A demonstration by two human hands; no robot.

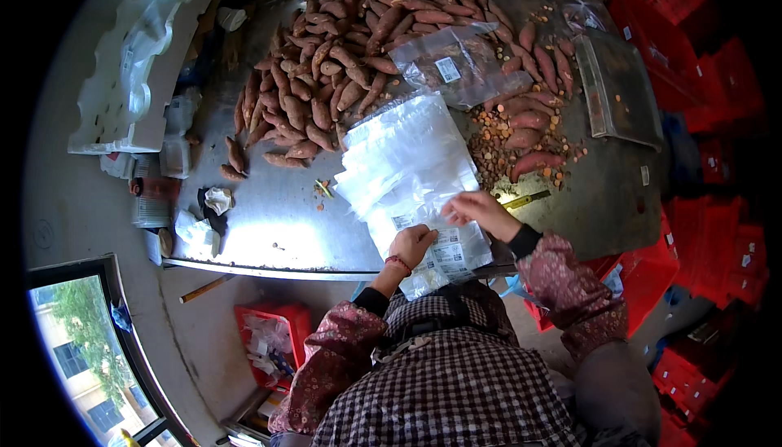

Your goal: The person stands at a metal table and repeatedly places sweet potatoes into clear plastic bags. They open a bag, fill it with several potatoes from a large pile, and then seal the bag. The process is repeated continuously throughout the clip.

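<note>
A pile of clear plastic bags [399, 162] with white printed labels lies at the table's front edge, right before me. My left hand [413, 245] rests on its near end, the fingers curled in on the bag film. Just to the right and a little farther off, my right hand [479, 211] is over the bags with fingertips drawn together; whatever is between them is too small to make out. A yellow-and-black cutter knife [525, 200] lies right of that hand. Beyond the bags, a big heap of sweet potatoes [326, 80] covers the far table.
A filled clear bag [456, 64] lies against the heap. Cut root pieces [489, 154] are scattered on the metal table [595, 219]. A clear plastic bin [619, 92] stands at right, a white foam box [138, 64] at left. Red crates [709, 243] flank the table.
</note>
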